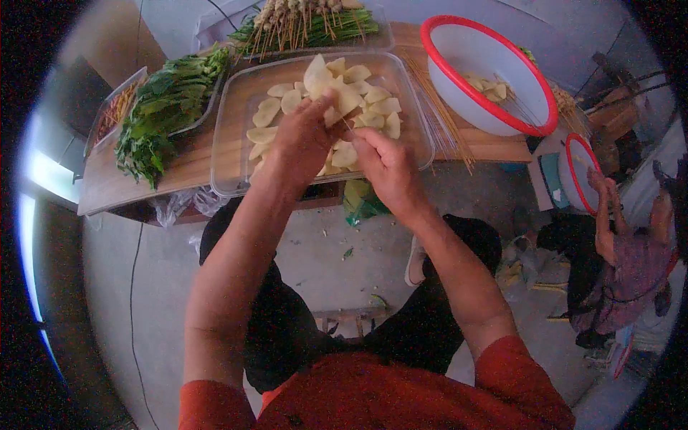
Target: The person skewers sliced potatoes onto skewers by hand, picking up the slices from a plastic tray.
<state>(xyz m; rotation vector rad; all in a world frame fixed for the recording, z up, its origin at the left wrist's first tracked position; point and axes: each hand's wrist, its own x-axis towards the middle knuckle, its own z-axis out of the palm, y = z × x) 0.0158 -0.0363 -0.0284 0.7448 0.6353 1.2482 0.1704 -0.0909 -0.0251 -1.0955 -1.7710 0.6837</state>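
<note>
My left hand (304,136) is closed on pale yellow potato slices (319,76) over a clear plastic tray (216,147). My right hand (389,163) pinches a thin wooden skewer (346,123) that points at the slices; whether its tip has pierced them is hidden by my left fingers. More loose potato slices (266,112) lie spread in the tray below both hands.
Bare skewers (448,118) lie right of the tray, beside a red-rimmed white basin (437,64) holding skewered slices. Leafy greens (168,107) fill a tray at left. Skewered food (301,18) is piled at the back. Another person (627,265) sits at right.
</note>
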